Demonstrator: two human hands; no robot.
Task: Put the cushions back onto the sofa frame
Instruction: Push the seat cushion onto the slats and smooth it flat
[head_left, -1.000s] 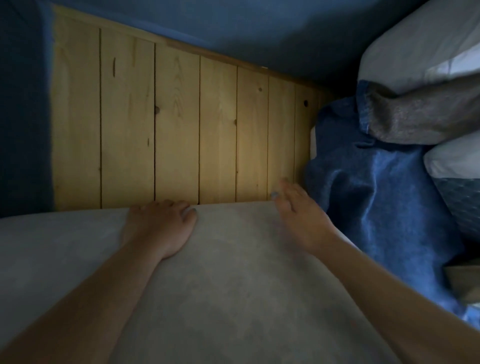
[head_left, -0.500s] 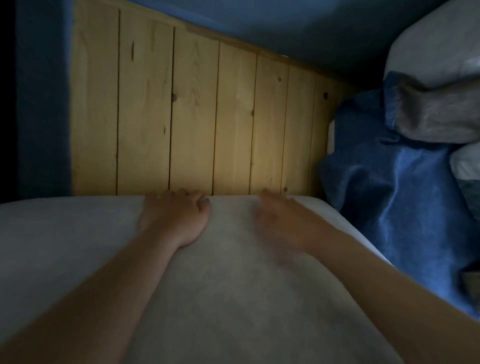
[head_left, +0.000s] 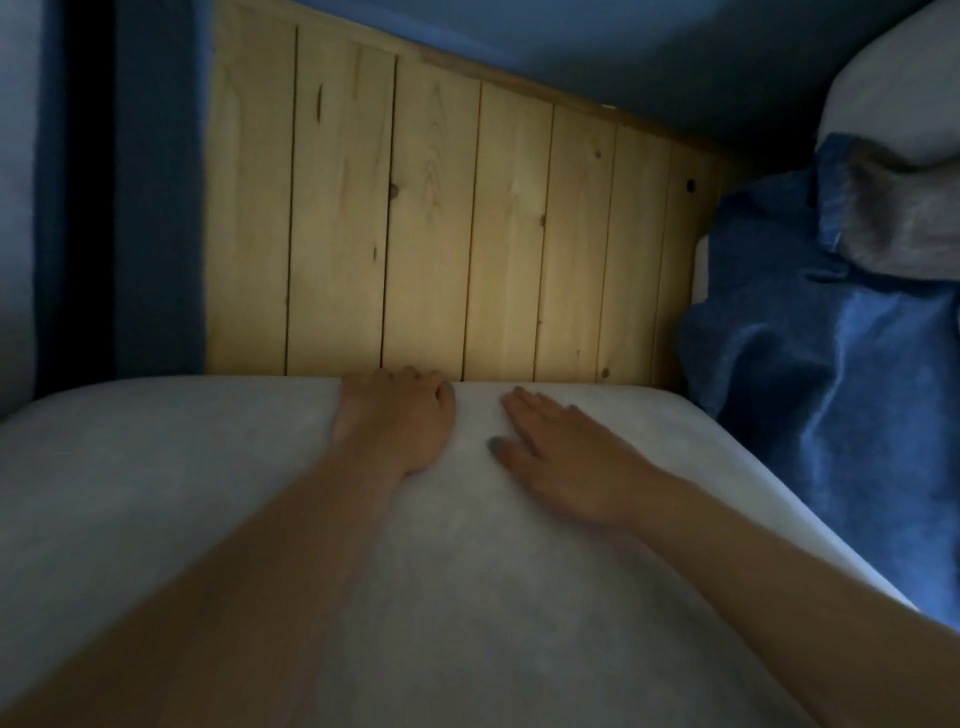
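Now mid-placement: the grey cushion (head_left: 208, 493) lies partly over the slatted sofa frame (head_left: 415, 234), left hand (head_left: 395, 421) seemingly hooked over its far edge, right hand (head_left: 561, 457) pressing flat on top; next, it likely needs pushing fully back.

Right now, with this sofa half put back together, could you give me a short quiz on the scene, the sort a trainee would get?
1. True or false: the right hand lies flat on top of the grey cushion.
2. What lies just to the right of the cushion? A) a blue blanket B) a red bucket C) a ladder
3. Fill in: the left hand curls its fingers over the cushion's far ____, beside the wooden slats.
Key: 1 true; 2 A; 3 edge.
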